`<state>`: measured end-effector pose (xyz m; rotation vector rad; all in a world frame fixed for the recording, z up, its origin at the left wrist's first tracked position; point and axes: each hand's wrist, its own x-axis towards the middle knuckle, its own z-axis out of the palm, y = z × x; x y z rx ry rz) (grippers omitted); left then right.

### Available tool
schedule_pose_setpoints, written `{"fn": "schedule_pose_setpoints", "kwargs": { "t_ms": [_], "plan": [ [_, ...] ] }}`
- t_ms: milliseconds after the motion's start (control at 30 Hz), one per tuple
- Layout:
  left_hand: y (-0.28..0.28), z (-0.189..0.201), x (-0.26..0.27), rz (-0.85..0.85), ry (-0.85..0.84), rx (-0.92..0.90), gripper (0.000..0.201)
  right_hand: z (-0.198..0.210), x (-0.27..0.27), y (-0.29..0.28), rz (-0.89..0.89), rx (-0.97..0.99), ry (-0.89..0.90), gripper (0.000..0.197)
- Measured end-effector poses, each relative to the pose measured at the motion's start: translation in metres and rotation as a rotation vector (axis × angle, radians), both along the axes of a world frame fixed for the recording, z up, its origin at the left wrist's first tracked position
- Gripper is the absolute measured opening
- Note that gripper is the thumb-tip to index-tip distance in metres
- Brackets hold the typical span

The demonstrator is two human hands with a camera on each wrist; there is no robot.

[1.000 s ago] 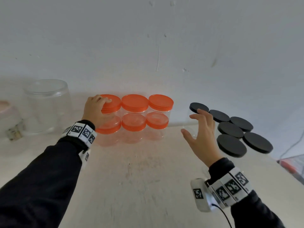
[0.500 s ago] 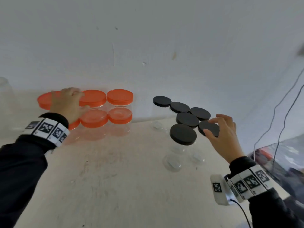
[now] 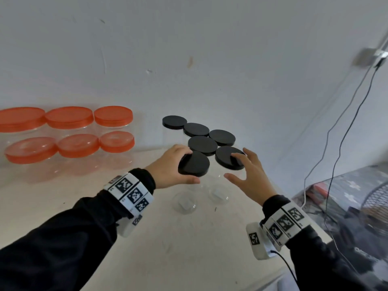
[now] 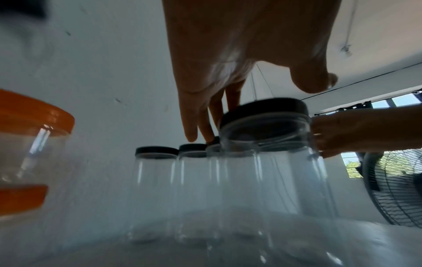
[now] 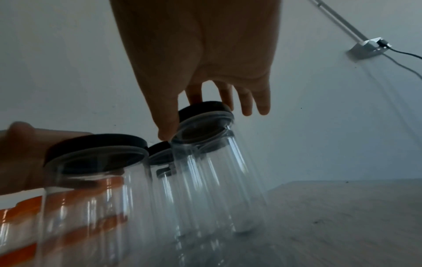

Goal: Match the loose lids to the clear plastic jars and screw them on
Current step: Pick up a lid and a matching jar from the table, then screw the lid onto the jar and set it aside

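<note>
Several tall clear jars with black lids stand clustered at the back of the table. My left hand grips the black lid of the front-left jar, fingers on its far rim and thumb on the near side. In the left wrist view the left hand reaches over that lid. My right hand holds the black lid of the front-right jar, fingertips on top and thumb near the rim. In the right wrist view the right hand pinches this lid, and the jar looks tilted.
Orange-lidded clear jars are stacked in two tiers against the wall at the left. Cables hang down the wall on the right. A fan and dark clutter lie beyond the table's right edge.
My left hand left the orange-lidded jars and moved right onto the front-left black lid. My right hand stayed at the front-right black lid. The head view swung right.
</note>
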<state>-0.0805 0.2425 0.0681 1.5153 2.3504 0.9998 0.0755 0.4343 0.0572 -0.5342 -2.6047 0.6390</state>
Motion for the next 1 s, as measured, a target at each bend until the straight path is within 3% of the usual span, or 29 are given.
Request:
{"fn": "schedule_pose_setpoints", "kwargs": {
  "t_ms": [233,400,533,700,833,1000],
  "plan": [
    [0.008,-0.011,0.009,0.143,-0.030,0.049,0.086,-0.002,-0.013,0.004,0.037,0.024,0.155,0.038],
    [-0.015,-0.009,-0.003,0.237,0.015,0.032,0.083,-0.007,-0.008,0.001,0.066,0.062,0.202,0.036],
    [-0.042,-0.011,-0.020,0.348,0.047,0.050,0.081,-0.011,-0.006,-0.012,0.196,0.044,0.206,0.035],
    [-0.075,-0.015,-0.044,0.522,0.075,0.064,0.086,-0.014,-0.016,-0.047,0.391,-0.008,0.198,0.045],
    [-0.095,-0.014,-0.058,0.658,0.112,0.041,0.079,-0.016,-0.039,-0.070,0.579,0.006,0.114,0.053],
    [-0.115,-0.014,-0.074,0.787,0.086,0.062,0.080,-0.018,-0.088,-0.096,0.566,0.080,0.083,0.057]
  ]
}}
